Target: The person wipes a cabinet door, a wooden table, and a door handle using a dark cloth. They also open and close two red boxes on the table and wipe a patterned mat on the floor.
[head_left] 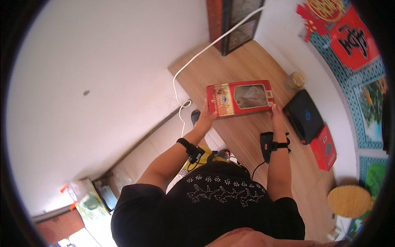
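Between my two hands is a red and gold cardboard box (223,102) with a clear window in its front; something greyish, partly veiled by glare, shows behind the window. My left hand (206,119) grips the box's left end, thumb on its lower corner. At the opposite end, my right hand (276,111) holds the lower right corner. The box is level with the wood-grain table (234,64) behind it in view, and I cannot tell whether it touches the top. Black straps with small devices circle both wrists.
Right of the box lie a black HP laptop (304,115), a smaller red box (324,148) and a glass jar (297,80). A black object (265,145) with a cable sits beneath my right wrist. A white cable (197,55) hangs across the left side. A round wooden piece (349,201) stands lower right.
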